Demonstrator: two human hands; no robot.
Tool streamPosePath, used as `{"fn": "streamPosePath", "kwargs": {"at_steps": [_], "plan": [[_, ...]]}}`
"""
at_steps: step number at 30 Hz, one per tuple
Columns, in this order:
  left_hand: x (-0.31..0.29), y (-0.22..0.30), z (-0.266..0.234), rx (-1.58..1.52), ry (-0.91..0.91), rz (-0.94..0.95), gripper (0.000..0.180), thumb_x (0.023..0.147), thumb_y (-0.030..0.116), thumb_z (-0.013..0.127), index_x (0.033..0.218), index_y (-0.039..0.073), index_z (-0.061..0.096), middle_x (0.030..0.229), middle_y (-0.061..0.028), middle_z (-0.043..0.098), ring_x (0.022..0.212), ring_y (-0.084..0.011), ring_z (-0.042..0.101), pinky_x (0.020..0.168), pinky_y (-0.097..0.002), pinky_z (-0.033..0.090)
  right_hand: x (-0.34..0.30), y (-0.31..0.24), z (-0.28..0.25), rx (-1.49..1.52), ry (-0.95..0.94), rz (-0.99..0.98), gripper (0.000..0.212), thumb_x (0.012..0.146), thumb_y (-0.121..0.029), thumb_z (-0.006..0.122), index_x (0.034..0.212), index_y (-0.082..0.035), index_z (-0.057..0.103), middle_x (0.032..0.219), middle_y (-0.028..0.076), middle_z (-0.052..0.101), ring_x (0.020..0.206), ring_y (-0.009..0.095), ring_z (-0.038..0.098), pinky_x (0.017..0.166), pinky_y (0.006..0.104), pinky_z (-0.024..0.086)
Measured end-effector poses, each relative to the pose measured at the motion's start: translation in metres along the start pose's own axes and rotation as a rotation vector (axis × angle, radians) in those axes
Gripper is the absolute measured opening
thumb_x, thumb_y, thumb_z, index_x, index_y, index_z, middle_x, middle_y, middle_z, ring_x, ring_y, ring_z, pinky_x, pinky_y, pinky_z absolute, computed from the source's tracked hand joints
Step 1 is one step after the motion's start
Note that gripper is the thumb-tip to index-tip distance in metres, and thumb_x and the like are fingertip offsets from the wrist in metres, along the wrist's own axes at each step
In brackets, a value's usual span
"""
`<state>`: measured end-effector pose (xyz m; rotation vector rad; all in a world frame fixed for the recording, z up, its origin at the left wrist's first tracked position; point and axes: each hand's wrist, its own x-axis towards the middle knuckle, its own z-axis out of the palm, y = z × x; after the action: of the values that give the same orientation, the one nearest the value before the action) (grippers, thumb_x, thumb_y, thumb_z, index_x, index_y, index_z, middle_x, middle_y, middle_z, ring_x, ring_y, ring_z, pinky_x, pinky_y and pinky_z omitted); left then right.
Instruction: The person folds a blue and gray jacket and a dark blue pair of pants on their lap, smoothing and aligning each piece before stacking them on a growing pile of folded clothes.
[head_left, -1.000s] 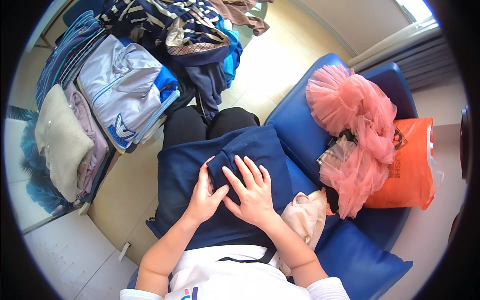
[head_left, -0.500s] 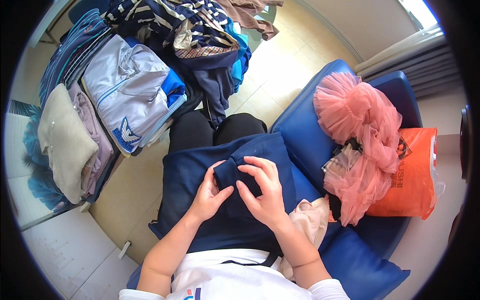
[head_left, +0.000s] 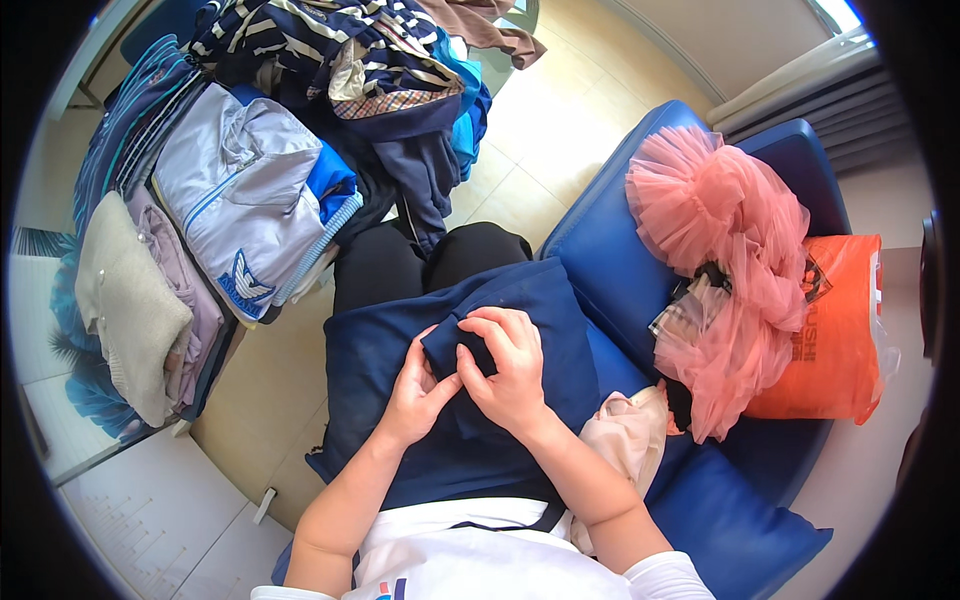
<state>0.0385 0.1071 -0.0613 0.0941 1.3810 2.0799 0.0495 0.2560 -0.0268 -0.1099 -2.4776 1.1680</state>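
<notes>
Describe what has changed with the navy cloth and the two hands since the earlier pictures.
The right hand, which lay with its fingers spread on the navy cloth, has drawn its fingers in and curled them over the folded part; whether it pinches the fabric is unclear. The left hand stays at the fold's left edge. The pink tulle and orange bag stay in place.

This looks like a home, probably a living room. To the right of the fingers (head_left: 490,330) stands a blue sofa (head_left: 605,215), with a matching cushion (head_left: 740,515) nearer the wearer. Far ahead and right of them hangs a curtain (head_left: 825,115); ahead lies tiled floor (head_left: 570,115), and ahead-left, piled household clothes (head_left: 235,165).
</notes>
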Motion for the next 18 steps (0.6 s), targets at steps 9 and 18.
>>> {"fn": "streamPosePath", "kwargs": {"at_steps": [9, 18], "plan": [[-0.007, 0.072, -0.014, 0.774, -0.012, 0.050, 0.037, 0.091, -0.003, 0.060, 0.127, 0.000, 0.055, 0.110, -0.0082, 0.061, 0.104, -0.0148, 0.062, 0.094, -0.0294, 0.050, 0.000, 0.002, 0.003, -0.038, 0.017, -0.002, 0.025, 0.071, -0.004, 0.071, 0.095, -0.005, 0.065, 0.100, 0.007, 0.063, 0.094, 0.027, 0.060, 0.081, 0.0374, 0.044], [-0.044, 0.015, -0.171, 0.415, 0.613, -0.035, 0.021, 0.093, 0.003, 0.052, 0.112, 0.004, 0.061, 0.093, -0.0032, 0.064, 0.080, -0.0102, 0.062, 0.067, -0.0244, 0.049, 0.000, 0.000, 0.002, -0.013, 0.015, -0.022, 0.025, 0.070, -0.003, 0.071, 0.094, -0.005, 0.065, 0.099, 0.007, 0.064, 0.092, 0.027, 0.060, 0.080, 0.0371, 0.045]]}}
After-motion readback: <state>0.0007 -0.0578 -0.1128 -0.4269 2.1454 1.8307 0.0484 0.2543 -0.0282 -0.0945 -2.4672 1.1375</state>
